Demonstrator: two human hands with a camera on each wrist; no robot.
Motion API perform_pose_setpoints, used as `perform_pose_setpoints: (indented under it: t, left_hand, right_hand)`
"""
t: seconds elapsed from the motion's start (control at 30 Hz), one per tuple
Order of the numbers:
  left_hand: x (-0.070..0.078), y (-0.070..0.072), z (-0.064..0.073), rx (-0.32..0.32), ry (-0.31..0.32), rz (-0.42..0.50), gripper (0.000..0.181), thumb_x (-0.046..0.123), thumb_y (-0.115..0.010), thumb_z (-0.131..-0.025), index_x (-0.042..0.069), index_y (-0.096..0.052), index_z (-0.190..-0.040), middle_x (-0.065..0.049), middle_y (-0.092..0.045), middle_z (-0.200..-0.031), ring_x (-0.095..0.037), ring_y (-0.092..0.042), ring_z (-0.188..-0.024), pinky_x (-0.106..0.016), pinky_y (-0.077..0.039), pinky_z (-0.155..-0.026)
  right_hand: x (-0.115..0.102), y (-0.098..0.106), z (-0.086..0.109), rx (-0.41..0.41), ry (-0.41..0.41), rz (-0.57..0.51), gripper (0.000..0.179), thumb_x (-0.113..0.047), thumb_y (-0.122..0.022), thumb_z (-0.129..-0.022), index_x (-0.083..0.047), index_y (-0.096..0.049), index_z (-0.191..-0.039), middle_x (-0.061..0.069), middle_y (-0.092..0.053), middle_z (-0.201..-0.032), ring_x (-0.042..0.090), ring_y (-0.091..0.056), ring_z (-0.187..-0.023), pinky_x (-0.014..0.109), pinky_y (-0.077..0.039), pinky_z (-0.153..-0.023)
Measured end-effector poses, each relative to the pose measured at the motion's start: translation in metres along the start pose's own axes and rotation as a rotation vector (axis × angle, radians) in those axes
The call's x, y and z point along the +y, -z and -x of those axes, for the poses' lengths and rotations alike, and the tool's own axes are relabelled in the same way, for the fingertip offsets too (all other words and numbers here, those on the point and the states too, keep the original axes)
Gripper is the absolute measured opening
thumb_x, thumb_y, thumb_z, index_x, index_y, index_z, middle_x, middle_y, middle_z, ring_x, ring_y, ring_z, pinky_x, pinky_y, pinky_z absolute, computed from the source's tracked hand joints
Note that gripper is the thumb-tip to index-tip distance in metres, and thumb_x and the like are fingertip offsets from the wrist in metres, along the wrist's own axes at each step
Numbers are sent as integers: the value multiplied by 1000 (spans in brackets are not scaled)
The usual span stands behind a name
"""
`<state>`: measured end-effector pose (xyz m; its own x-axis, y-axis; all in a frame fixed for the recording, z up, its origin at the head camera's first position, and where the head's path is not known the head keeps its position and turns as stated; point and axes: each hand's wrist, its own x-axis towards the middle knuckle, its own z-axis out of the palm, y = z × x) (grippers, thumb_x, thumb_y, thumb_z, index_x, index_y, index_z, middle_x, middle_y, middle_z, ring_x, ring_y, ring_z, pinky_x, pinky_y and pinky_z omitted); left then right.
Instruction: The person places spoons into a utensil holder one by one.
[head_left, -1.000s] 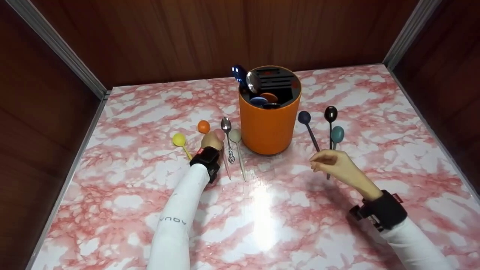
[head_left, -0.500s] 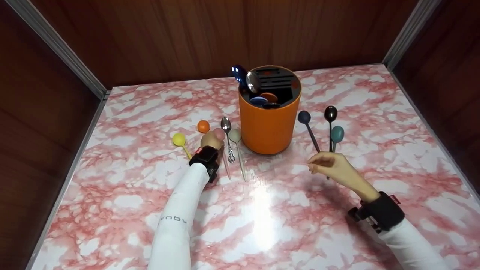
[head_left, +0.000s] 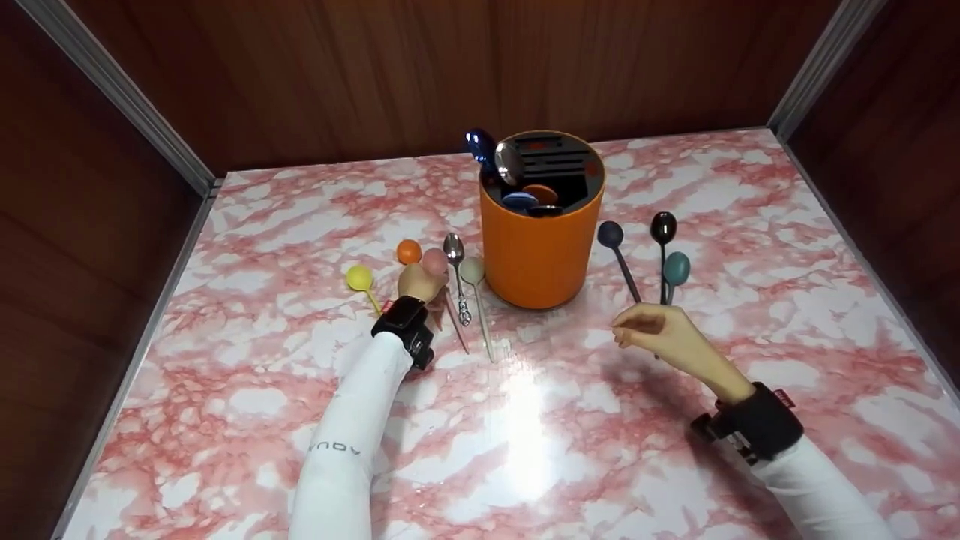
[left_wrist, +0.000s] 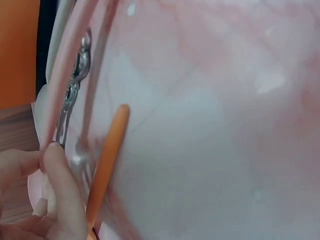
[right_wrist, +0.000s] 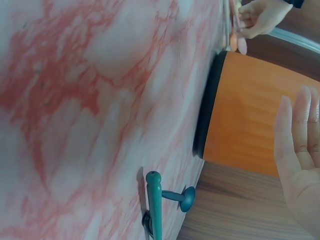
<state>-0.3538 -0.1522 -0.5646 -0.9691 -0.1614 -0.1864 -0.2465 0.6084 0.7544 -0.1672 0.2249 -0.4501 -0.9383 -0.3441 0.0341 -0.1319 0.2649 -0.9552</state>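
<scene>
In the left wrist view my left hand (left_wrist: 60, 195) pinches the handle of a pink spoon (left_wrist: 64, 70), raised a little off the table. An ornate silver spoon (head_left: 457, 274) and a pale grey-green spoon (head_left: 472, 271) lie just right of it. To its left are an orange spoon (head_left: 409, 251) and a yellow spoon (head_left: 360, 278). My right hand (head_left: 660, 330) hovers over the table with relaxed fingers, holding nothing. Beyond it lie a navy spoon (head_left: 611, 235), a black spoon (head_left: 664, 226) and a teal spoon (head_left: 676, 268), their handles partly hidden by the hand.
Between the hands stands an orange utensil holder (head_left: 536, 259) with a slotted black top. Several spoons stand in it, among them a shiny blue spoon (head_left: 478, 144) and a silver one (head_left: 508, 163). Wood-look panels (head_left: 420, 75) close off the back and sides of the marbled table (head_left: 247, 405).
My left hand now has the pink spoon lifted slightly, its bowl moved a little left and its handle end shifted right. The right hand has drifted slightly left.
</scene>
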Motion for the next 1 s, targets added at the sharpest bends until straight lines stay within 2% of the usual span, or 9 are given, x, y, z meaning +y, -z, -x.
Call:
perform_pose_setpoints:
  t: [0.1,0.2,0.3,0.33,0.5,0.7,0.87,1.0]
  left_hand:
    - [45,26,53,-50,89,152,16,7,-67,-83,-7,-60,-87,-12,-62,-61,-18,-61,-45,-29,-55,-44]
    - [63,37,79,-64,93,274,10,1,-62,-85,-2,-55,-79,-5,-53,-50,-10,-52,-36,-23,-51,-39]
    - [66,41,87,-75,74,335,15,1,-61,-85,3,-52,-73,-2,-52,-49,-7,-52,-36,-20,-50,-39]
    - [66,42,87,-89,87,382,17,-1,-60,-86,3,-52,-71,-3,-53,-49,-9,-53,-36,-21,-51,-39]
    - [62,44,87,-87,98,450,12,-3,-59,-86,-4,-58,-74,-4,-55,-51,-9,-55,-38,-20,-51,-40]
    - [58,49,90,-63,140,542,11,-5,-59,-86,-1,-54,-77,-5,-53,-52,-8,-54,-41,-20,-52,-42]
    - [58,56,95,-36,122,555,10,-4,-58,-86,0,-54,-77,-4,-54,-54,-8,-54,-42,-20,-53,-43]
    - [58,60,98,-53,121,577,10,-4,-58,-86,0,-55,-77,-4,-57,-56,-8,-56,-43,-21,-54,-45]
  right_hand:
    - [0,0,0,-1,-7,3,23,-3,-64,-92,16,-62,-106,11,-68,-87,12,-66,-77,26,-56,-73]
    - [1,0,0,2,-9,0,22,-2,-64,-92,16,-63,-105,11,-68,-87,12,-66,-77,26,-56,-73]
    - [3,0,0,12,-13,-4,21,-1,-64,-91,15,-63,-105,8,-69,-86,10,-66,-76,25,-56,-72]
    - [3,-1,0,15,-13,-8,21,-1,-64,-91,15,-63,-104,7,-69,-85,10,-66,-76,25,-56,-72]
    - [4,-1,0,8,-5,-15,20,-1,-63,-91,15,-63,-105,2,-69,-85,10,-66,-76,26,-56,-73]
    - [6,0,-1,-9,1,-8,20,-1,-63,-92,15,-63,-105,9,-68,-88,10,-66,-77,29,-57,-75]
    - [5,-1,-1,-11,-12,-3,21,-2,-63,-92,15,-63,-106,16,-68,-91,11,-66,-78,30,-57,-77]
    - [5,-1,-1,-16,-4,-2,22,-1,-63,-92,16,-62,-106,18,-67,-91,11,-66,-78,30,-57,-77]
